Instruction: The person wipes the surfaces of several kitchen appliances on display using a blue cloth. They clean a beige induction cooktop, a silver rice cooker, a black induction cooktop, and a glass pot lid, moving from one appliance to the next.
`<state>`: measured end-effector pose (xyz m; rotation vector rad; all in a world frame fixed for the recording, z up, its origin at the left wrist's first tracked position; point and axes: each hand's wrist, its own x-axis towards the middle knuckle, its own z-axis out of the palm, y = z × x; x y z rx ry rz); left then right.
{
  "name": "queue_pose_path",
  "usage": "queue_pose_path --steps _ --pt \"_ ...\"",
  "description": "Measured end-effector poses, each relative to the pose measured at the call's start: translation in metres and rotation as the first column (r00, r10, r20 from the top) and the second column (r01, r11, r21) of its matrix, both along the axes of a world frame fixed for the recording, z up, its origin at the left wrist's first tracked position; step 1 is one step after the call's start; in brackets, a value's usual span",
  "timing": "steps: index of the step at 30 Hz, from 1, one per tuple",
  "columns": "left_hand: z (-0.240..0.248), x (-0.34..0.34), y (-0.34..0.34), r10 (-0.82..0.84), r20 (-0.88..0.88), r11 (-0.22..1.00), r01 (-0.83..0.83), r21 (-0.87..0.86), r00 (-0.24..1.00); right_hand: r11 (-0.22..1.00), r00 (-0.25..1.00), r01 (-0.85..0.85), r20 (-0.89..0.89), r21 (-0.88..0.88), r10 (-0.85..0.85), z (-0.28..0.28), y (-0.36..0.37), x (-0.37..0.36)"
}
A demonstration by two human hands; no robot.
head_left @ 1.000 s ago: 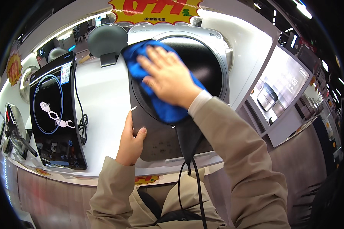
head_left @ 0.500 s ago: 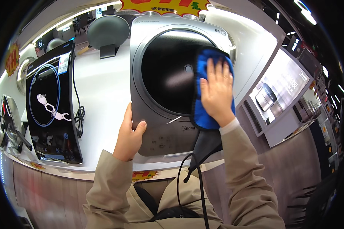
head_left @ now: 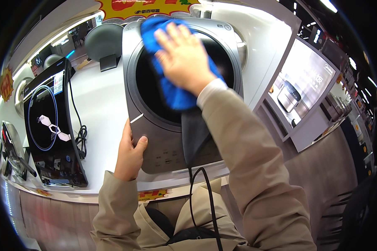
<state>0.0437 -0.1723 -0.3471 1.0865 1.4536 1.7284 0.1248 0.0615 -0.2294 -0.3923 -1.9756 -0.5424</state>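
Note:
A silver-grey induction cooktop point(head_left: 157, 140) with a round black glass top point(head_left: 151, 92) sits on the white counter. My left hand point(head_left: 130, 158) grips its left edge, thumb on the upper face; the fingers underneath are partly hidden. On the glass lies a blue cloth point(head_left: 177, 97), slightly blurred. Flat across the cloth presses my right hand point(head_left: 186, 62), its fingers stretched out and apart. A dark grey pointed flap point(head_left: 193, 136) hangs from below the cloth over the cooktop's front part.
Left of the cooktop stands a tilted black induction cooker point(head_left: 50, 125) beside a coiled black cord point(head_left: 81, 142). Behind are a round dark pan point(head_left: 103, 42) and a yellow-red sign point(head_left: 149, 10). A lit display panel point(head_left: 303, 79) stands right. A black cable point(head_left: 213, 205) loops before me.
My right hand and the blue cloth have slid from the cooktop's right edge leftward and away, onto the glass's upper left. My left hand keeps its hold. The view has shifted slightly.

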Motion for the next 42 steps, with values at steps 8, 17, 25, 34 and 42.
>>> queue_pose_path --steps 8,17,25,34,42 --pt "0.001 0.003 0.003 -0.043 0.005 0.998 0.043 0.048 0.999 0.915 0.879 0.291 -0.299 -0.28 -0.371 -0.006 0.08 0.084" --pt "0.001 0.003 0.0 -0.036 0.001 0.999 0.036 0.018 0.999 0.762 0.916 0.208 -0.152 -0.613 -0.372 -0.092 -0.024 0.163" --pt "0.001 0.003 0.001 -0.038 -0.018 0.999 0.039 0.031 0.999 0.78 0.939 0.149 -0.16 -0.607 -0.304 -0.061 0.013 0.154" --pt "0.007 0.007 0.003 -0.041 -0.037 0.999 0.041 0.007 0.998 0.933 0.956 0.293 0.064 -0.209 -0.286 0.017 0.11 0.129" --pt "-0.002 0.002 0.001 -0.012 -0.056 1.0 0.014 0.027 0.998 0.767 0.934 0.295 0.002 -0.57 -0.358 -0.1 -0.028 0.179"
